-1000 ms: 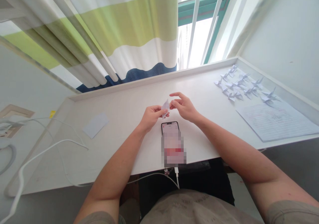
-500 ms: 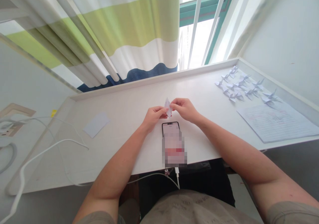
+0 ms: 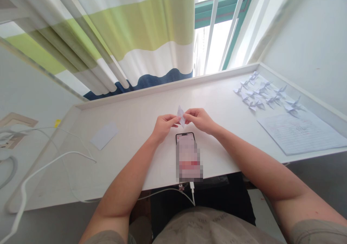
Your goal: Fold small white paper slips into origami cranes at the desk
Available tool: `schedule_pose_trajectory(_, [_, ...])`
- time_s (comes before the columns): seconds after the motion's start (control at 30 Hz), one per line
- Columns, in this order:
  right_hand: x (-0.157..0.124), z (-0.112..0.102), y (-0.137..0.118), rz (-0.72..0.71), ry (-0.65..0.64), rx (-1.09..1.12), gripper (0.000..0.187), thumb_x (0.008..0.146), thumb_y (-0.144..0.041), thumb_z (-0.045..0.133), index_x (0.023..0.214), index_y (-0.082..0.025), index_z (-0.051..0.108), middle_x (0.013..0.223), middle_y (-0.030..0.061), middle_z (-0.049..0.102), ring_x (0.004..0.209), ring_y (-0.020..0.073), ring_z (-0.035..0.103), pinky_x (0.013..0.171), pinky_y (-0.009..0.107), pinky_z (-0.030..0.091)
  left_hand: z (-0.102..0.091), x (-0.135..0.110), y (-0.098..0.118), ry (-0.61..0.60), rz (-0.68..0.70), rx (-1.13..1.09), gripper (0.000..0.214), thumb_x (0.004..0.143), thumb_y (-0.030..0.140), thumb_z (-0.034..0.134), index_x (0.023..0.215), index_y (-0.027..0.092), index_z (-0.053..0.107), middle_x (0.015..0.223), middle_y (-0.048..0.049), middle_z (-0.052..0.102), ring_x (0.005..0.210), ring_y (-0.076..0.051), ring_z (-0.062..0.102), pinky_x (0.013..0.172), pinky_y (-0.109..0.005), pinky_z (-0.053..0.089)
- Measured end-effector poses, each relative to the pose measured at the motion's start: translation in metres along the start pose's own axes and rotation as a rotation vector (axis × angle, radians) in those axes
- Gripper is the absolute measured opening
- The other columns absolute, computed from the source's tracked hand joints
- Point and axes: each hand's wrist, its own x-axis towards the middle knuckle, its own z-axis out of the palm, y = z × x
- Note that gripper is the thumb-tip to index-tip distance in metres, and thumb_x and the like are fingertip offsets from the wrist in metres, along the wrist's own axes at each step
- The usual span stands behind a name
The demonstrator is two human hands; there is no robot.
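A small folded piece of white paper (image 3: 180, 115) is held just above the white desk (image 3: 135, 128), near its middle. My left hand (image 3: 162, 126) pinches its left side with closed fingers. My right hand (image 3: 200, 119) pinches its right side, fingers curled together. Directly below my hands a phone (image 3: 187, 157) lies flat on the desk, with a white charging cable (image 3: 173, 190) plugged into its near end.
Several folded paper cranes (image 3: 264, 94) sit at the desk's far right, beside a lined sheet of paper (image 3: 300, 132). A small white paper rectangle (image 3: 104, 136) lies to the left. White cables (image 3: 48, 164) trail over the left end. Striped curtains (image 3: 121, 38) and a window (image 3: 217, 27) stand behind the desk.
My right hand's fingers, spread a second ago, have closed onto the folded paper. Both hands now pinch it, and it sits slightly more upright.
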Motion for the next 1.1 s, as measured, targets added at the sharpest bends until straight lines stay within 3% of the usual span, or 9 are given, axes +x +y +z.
schedule_pose_trajectory(0.63, [0.0005,-0.0061,0.0027,0.037,-0.091,0.159,0.043,0.076,-0.059,0.089,0.082,-0.017,0.079,0.079,0.0052,0.078,0.074,0.0169,0.069,0.077,0.036,0.058,-0.0065,0.0009,0.0041,-0.069,-0.018,0.019,0.035,0.070,0.051,0.092,0.076,0.018,0.082,0.083,-0.0085,0.079,0.083,-0.022,0.072,0.081,-0.038,0.057])
schedule_pose_trajectory(1.1, [0.0004,-0.0080,0.0040,0.059,-0.136,0.200,0.039,0.074,-0.053,0.092,0.081,-0.017,0.079,0.080,0.0054,0.079,0.076,0.0180,0.072,0.079,0.037,0.060,-0.0044,-0.0015,0.0065,-0.106,-0.038,0.016,0.032,0.071,0.048,0.091,0.077,0.018,0.081,0.082,-0.0068,0.078,0.082,-0.020,0.071,0.085,-0.040,0.058])
